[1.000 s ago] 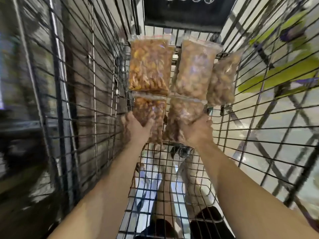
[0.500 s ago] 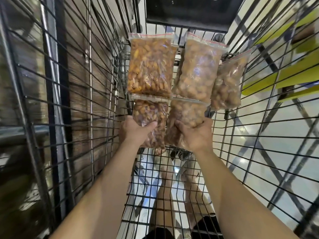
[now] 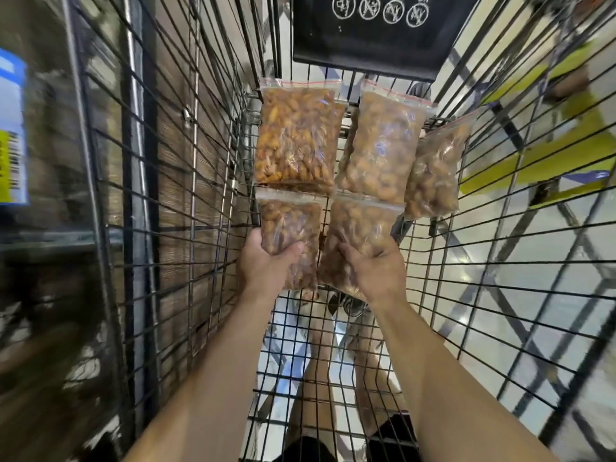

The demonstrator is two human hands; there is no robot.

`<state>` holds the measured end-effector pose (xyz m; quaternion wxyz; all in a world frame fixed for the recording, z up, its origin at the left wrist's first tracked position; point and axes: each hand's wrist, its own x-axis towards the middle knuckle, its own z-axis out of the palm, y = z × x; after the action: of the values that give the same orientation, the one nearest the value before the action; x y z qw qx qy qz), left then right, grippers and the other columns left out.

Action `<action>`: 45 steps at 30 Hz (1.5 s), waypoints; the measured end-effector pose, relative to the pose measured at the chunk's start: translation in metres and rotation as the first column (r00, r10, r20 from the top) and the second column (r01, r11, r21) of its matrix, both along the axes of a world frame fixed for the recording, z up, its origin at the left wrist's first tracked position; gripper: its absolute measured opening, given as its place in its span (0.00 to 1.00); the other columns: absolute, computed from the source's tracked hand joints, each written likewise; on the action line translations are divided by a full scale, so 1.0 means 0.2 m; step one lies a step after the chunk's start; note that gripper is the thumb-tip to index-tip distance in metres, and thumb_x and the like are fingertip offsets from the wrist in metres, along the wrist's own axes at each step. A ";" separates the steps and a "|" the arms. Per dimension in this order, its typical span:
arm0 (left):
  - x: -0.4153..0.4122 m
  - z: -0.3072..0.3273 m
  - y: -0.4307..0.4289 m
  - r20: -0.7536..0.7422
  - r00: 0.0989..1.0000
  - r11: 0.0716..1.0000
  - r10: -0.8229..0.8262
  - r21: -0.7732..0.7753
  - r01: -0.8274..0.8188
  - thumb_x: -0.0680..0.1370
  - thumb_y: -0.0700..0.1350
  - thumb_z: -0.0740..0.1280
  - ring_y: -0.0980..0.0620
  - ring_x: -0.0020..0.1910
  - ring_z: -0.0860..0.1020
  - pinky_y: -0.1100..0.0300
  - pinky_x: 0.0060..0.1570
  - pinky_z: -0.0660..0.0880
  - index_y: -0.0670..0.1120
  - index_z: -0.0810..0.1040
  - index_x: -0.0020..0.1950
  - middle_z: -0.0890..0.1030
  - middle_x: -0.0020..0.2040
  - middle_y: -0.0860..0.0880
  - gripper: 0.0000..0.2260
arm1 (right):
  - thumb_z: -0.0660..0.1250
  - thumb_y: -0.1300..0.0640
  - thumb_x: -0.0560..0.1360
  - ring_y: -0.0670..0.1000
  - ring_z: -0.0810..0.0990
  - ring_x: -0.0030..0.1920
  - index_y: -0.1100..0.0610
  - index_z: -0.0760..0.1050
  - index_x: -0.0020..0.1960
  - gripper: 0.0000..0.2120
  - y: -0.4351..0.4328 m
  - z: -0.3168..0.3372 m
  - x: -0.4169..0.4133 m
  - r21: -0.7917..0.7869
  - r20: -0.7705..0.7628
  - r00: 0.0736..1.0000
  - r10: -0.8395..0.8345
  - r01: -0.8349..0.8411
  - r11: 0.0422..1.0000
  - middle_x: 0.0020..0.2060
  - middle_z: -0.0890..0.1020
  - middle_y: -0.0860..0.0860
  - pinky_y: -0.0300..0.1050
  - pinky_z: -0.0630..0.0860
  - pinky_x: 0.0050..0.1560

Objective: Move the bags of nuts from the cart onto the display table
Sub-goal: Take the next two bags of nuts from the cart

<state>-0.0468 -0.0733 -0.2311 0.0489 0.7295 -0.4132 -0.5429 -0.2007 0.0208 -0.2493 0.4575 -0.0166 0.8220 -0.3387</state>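
Note:
Several clear zip bags of nuts lie on the wire floor of the cart (image 3: 443, 281). My left hand (image 3: 266, 265) grips the near left bag (image 3: 289, 225) of darker nuts, thumb across its front. My right hand (image 3: 373, 271) grips the near right bag (image 3: 361, 225) of paler nuts. Beyond them lie a far left bag (image 3: 296, 138) of orange-brown nuts, a far middle bag (image 3: 380, 145) and a far right bag (image 3: 436, 168) leaning against the cart's side. The display table is not in view.
Tall wire walls (image 3: 186, 195) close in the cart on the left and right. A black flap with white symbols (image 3: 380, 31) hangs at the far end. Yellow-green shapes (image 3: 540, 161) show through the right wall. My legs and the floor show through the cart floor.
Both hands have tightened their hold on the two near bags and the view has shifted slightly; the far bags have not moved.

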 end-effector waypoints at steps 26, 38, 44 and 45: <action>0.07 1.69 0.15 -0.273 0.962 0.897 -0.016 -0.429 -0.107 0.74 0.50 0.81 0.56 0.50 0.84 0.54 0.50 0.83 0.53 0.80 0.59 0.85 0.51 0.56 0.17 | 0.85 0.52 0.71 0.57 0.90 0.53 0.50 0.83 0.59 0.20 0.13 1.67 -0.23 -0.438 -0.150 0.969 0.197 -0.244 0.865 0.53 0.90 0.51 0.64 0.85 0.58; 0.15 2.24 0.51 -0.362 0.931 0.780 0.052 -0.568 -0.264 0.79 0.44 0.76 0.68 0.34 0.83 0.75 0.30 0.74 0.50 0.79 0.61 0.87 0.50 0.48 0.13 | 0.83 0.49 0.72 0.52 0.89 0.55 0.48 0.79 0.67 0.26 0.26 2.21 -0.27 -0.576 -0.248 0.890 0.382 -0.453 0.681 0.57 0.88 0.47 0.62 0.86 0.58; 0.30 2.43 0.74 -0.397 0.910 0.656 0.118 -0.657 -0.371 0.69 0.59 0.82 0.49 0.52 0.88 0.42 0.58 0.84 0.53 0.79 0.70 0.88 0.57 0.51 0.32 | 0.83 0.29 0.58 0.52 0.88 0.57 0.45 0.79 0.68 0.43 0.31 2.39 -0.20 -0.625 -0.296 0.829 0.475 -0.544 0.560 0.59 0.87 0.44 0.61 0.86 0.58; 0.33 2.45 0.78 -0.423 0.895 0.643 0.143 -0.648 -0.410 0.70 0.57 0.82 0.48 0.50 0.89 0.41 0.56 0.84 0.53 0.78 0.70 0.88 0.56 0.50 0.30 | 0.83 0.33 0.61 0.51 0.88 0.56 0.46 0.79 0.68 0.39 0.31 2.42 -0.18 -0.632 -0.297 0.816 0.496 -0.557 0.539 0.59 0.87 0.45 0.60 0.86 0.58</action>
<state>0.0188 0.0826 0.2595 0.4845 0.6025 -0.4598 -0.4368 -0.2359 0.0822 0.2340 0.4629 -0.4469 0.6071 -0.4664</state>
